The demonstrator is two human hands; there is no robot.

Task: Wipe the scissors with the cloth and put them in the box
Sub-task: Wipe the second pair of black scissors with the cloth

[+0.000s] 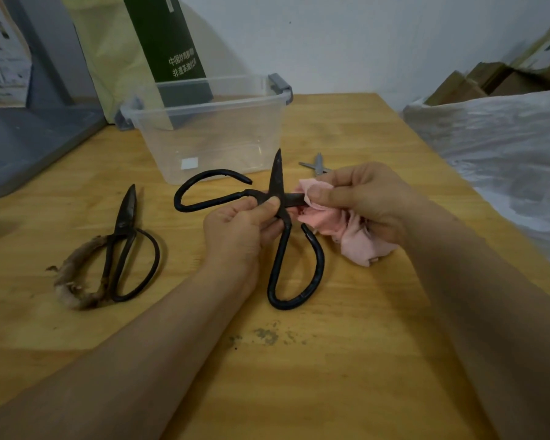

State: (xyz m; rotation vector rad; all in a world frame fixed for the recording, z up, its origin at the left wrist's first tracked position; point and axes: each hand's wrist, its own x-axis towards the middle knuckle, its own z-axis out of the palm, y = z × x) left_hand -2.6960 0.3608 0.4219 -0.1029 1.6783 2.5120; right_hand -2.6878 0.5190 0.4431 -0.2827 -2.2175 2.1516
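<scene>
The left hand grips one pair of large black scissors at the pivot, thumb pressed on top, the blades spread wide. The right hand pinches a single pink cloth around the blade pointing right; the other blade points up toward one clear plastic box with grey latches, just behind. These scissors are held over the wooden table, outside the box. A second black pair, one handle wrapped in frayed material, lies to the left. A third, small grey pair lies beside the box, behind the right hand.
</scene>
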